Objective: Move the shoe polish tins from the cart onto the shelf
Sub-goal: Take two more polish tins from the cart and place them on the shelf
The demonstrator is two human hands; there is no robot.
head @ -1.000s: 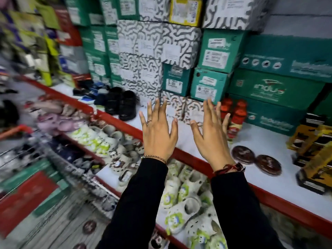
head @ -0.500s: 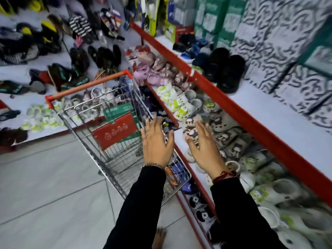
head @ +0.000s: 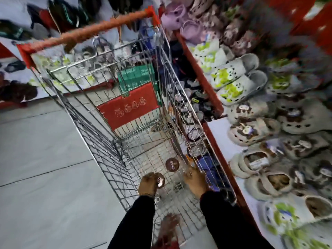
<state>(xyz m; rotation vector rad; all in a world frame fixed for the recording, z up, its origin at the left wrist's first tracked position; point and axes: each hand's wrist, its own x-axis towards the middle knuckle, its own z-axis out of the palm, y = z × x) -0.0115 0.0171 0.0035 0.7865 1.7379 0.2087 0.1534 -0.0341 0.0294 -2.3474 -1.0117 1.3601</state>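
Note:
I look down into a wire shopping cart (head: 100, 133) with an orange handle. A round brown shoe polish tin (head: 172, 164) lies flat on the cart's wire floor. My left hand (head: 148, 184) is down in the cart, fingers closed on a second, shiny brown tin (head: 160, 179). My right hand (head: 195, 180) is also in the cart, just right of the flat tin, fingers pointing down; blur hides what they touch. Both sleeves are black. The upper shelf where other tins lie is out of view.
A red and green flap (head: 129, 106) hangs at the cart's far end. To the right, a red-edged low shelf (head: 213, 133) carries several white and grey clogs (head: 239, 87). Grey tiled floor (head: 45, 159) lies on the left. A foot (head: 168, 225) shows below the cart.
My view swung from the upper shelf down into the cart. Both hands dropped from open in the air into the cart, and the left has closed on a tin.

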